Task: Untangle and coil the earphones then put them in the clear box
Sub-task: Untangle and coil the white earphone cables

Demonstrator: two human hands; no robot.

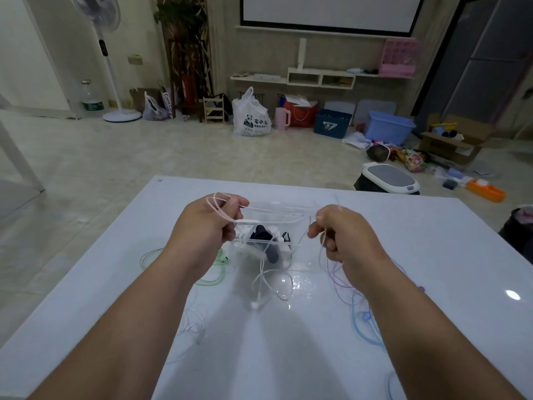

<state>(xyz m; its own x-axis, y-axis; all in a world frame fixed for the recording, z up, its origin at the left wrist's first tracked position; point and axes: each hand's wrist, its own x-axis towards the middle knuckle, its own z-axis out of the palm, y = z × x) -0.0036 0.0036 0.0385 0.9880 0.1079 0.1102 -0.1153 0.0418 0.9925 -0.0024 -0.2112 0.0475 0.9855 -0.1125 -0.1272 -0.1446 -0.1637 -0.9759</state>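
The walls of the clear box (259, 241) are hard to make out against the white surface. Only its rims and the white and dark things inside it are plainly seen, and what those things are cannot be told. Part of the box is hidden behind the left hand (207, 226).

A thin pale earphone cord (218, 209) is held above the box and stretched between both hands. Loops of it are wound round the curled fingers of the left hand, whose grip is closed on them. The other end is pinched in the narrow grip of the right hand (343, 235), with a strand hanging below it.

A green cord (215, 280) is partly covered by the left forearm, and a purple cord (336, 280) and a blue cord (360, 324) by the right forearm. A white tangle (268, 284) lies just in front of the box, and a faint clear cord (196, 327) is seen nearer the left arm.

Everything is carried on a glossy white tabletop (432, 255). Beyond it a pale tiled floor (144, 157) is seen, with a standing fan (108, 53), a white plastic bag (251, 116) and a blue tub (389, 127) along the far wall.
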